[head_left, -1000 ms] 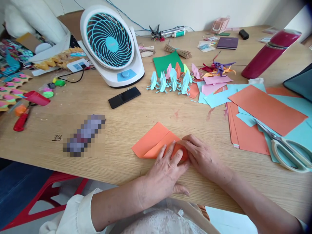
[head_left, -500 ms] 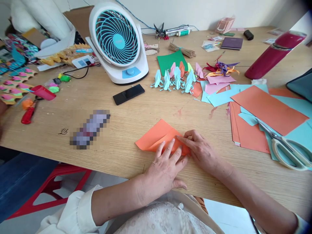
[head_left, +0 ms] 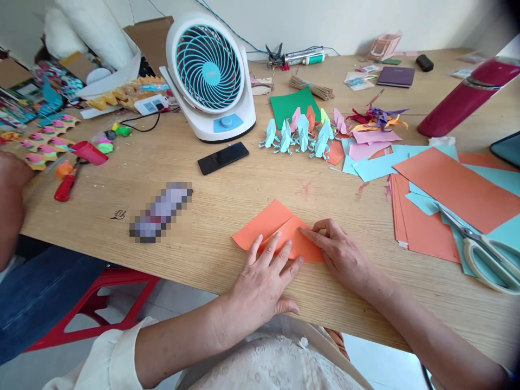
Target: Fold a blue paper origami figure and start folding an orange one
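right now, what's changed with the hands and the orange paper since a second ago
The left hand has slid left over the folded orange paper, away from the right hand, baring more paper between them. The view has swung left, and another person's arm has come in at the left edge. The right hand stays at the paper's right side; the scissors and black smartphone lie as before.

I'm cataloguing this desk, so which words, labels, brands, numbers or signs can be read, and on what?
None reads with certainty.
Black handwriting on the table: visible, but not clear enough to quote.
Faint mark on the fan's hub: too blurred.
Any print on the green-and-white tube: too small.
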Tool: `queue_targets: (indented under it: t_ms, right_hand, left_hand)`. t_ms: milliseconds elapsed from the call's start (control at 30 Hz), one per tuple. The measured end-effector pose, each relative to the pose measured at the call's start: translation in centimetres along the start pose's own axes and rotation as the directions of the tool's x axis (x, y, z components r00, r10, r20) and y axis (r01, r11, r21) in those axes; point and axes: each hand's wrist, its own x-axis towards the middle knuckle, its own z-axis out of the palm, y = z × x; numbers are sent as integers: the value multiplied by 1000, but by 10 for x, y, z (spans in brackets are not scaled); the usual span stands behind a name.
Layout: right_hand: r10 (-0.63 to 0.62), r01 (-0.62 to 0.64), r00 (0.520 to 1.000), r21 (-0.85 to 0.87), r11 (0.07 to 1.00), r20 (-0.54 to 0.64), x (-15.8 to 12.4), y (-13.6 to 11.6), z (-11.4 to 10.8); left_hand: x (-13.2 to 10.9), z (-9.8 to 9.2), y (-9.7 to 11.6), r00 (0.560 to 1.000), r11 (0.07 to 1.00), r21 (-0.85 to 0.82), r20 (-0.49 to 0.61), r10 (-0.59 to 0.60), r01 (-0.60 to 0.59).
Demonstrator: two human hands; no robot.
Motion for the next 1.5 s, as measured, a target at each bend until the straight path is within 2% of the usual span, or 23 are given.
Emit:
queue_targets:
  t_ms: [467,767,1133,1500]
  right_hand:
    - [2,-3,1000,-26,1000,-25,0,-2,1]
    - [3,-3,1000,-29,1000,0,-1,0,3]
    - [-7,7,1000,-27,1000,0,-3,3,6]
    - [-19,19,1000,-9,1000,-15,-3,5,6]
  left_hand:
    - [-23,6,-8,997,997,27,-3,-75,75]
    - [-36,4,-14,992,992,20,15,-128,128]
    - [-53,1,-21,978,975,79,-3,-208,208]
    - [-70,3,-27,957,954,71,-13,-291,291]
